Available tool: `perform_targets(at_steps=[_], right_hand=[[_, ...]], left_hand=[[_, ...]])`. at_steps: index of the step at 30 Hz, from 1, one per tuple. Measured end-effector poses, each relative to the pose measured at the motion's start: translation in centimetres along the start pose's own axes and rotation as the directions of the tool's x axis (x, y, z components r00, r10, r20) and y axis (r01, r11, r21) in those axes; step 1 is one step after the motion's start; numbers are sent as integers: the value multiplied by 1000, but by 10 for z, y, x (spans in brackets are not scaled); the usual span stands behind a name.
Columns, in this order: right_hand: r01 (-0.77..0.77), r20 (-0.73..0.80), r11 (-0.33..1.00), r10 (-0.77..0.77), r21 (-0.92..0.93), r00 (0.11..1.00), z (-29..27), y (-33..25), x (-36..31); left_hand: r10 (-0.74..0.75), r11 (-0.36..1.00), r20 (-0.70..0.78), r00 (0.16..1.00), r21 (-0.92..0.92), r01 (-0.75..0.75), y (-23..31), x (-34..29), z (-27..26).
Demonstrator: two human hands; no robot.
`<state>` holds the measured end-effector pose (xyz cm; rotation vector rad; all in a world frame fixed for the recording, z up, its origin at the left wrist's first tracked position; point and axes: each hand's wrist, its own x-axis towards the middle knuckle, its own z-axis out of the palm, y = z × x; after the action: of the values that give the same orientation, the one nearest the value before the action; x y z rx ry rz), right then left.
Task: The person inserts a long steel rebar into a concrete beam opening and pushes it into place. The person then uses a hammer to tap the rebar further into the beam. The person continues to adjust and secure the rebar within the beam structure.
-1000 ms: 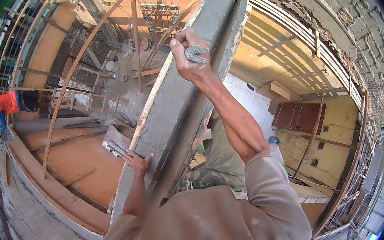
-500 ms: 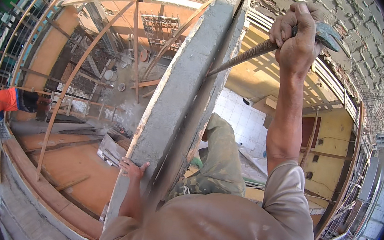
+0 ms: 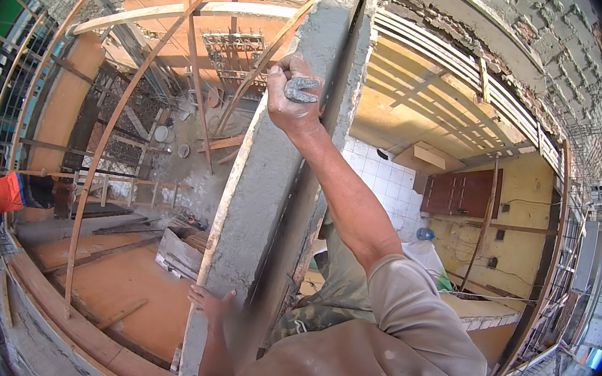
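The right hand (image 3: 291, 115) is closed in a fist around a fork-ended pry bar (image 3: 301, 89), its grey claw showing just beside the curled fingers, the shaft hidden from view, over the grey cement beam (image 3: 261, 183). The left hand (image 3: 212, 306) lies on that beam's left edge, thumb spread from the fingers, well apart from the bar.

I wear a tan-brown shirt (image 3: 362, 369) with a loose short sleeve (image 3: 415, 297) and green-brown camouflage trousers (image 3: 342, 285); my fingers (image 3: 200, 296) are bare.
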<state>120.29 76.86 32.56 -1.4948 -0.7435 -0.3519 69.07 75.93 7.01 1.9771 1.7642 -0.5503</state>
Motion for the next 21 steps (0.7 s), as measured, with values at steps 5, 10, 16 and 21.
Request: perform_targets(at_steps=[5, 10, 16, 21], right_hand=[[-48, 52, 997, 51, -65, 997, -59, -8, 17], [20, -262, 968, 48, 250, 964, -176, -98, 107], [17, -71, 910, 14, 415, 997, -195, -136, 173], [92, -86, 985, -80, 149, 993, -141, -61, 175]], left_hand=[[-16, 991, 120, 993, 134, -1, 24, -7, -44], [249, 960, -266, 931, -63, -274, 127, 16, -64], [418, 864, -366, 831, -124, -489, 291, 89, -53], [444, 874, -472, 761, 43, -484, 322, 87, -25]])
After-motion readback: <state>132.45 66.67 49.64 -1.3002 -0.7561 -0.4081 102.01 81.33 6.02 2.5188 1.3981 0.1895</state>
